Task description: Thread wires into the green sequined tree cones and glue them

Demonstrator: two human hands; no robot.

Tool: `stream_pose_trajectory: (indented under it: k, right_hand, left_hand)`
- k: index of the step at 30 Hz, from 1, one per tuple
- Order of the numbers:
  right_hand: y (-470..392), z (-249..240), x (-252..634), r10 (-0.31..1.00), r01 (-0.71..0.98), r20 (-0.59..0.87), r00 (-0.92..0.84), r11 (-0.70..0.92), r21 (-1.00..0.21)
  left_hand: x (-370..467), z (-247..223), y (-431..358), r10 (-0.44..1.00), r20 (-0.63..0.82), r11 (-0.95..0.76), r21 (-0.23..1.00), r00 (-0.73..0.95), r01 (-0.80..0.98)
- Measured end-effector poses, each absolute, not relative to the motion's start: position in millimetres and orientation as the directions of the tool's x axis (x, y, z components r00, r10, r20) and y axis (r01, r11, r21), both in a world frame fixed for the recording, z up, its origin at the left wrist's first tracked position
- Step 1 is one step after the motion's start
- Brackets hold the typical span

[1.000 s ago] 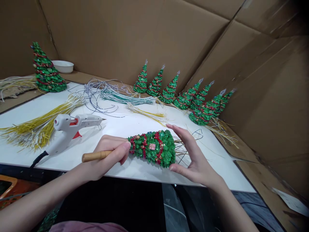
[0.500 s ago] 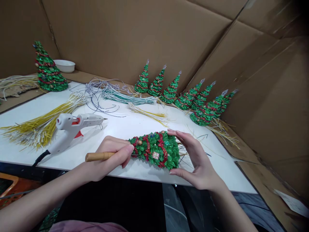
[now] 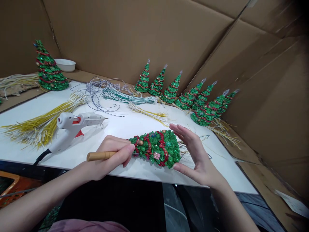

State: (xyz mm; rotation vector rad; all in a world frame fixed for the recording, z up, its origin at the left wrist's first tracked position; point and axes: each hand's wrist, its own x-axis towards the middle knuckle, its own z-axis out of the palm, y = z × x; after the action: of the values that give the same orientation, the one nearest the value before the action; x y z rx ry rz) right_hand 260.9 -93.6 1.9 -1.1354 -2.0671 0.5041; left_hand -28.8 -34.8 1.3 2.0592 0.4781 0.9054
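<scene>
A small green Christmas tree figure (image 3: 158,151) lies on its side on the white table, wound with red garland and dotted with ornaments. Its narrow top is hidden in my left hand (image 3: 116,156), whose closed fingers also grip a tool with a wooden handle (image 3: 100,156). A thin metal shaft shows just past my fingertips; its end is hidden. At the wide base my right hand (image 3: 196,154) is open, fingers spread above and thumb at the lower edge, close to or touching it. Thin wires (image 3: 184,149) stick out of the base toward my right palm.
A white glue gun (image 3: 79,124) stands left on the table (image 3: 116,125). Around it lie yellow-white wire bundles (image 3: 55,119), green-white wires (image 3: 130,97) and tangled dark wires (image 3: 96,96). Several trees (image 3: 171,88) line the cardboard wall; another tree (image 3: 49,71) stands near a white bowl (image 3: 66,65).
My right fingers have lifted and spread away from the top edge of the tree's base. My left hand stays put with the tool. The view has shifted slightly.
</scene>
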Motion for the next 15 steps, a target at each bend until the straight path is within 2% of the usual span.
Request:
stream_pose_trajectory:
  k: [5,15]
  right_hand:
    - [-94.5,1.3,260.3,0.873,0.587,0.348,-0.342,0.488,-0.646]
    - [-97.3,-2.7,259.7,0.824,0.533,0.443,-0.354,0.567,-0.628]
  left_hand:
    - [-29.6,2.9,-35.7,0.614,0.424,-0.587,0.809,0.666,0.026]
    - [-30.0,1.6,-35.2,0.603,0.392,-0.569,0.822,0.695,0.029]
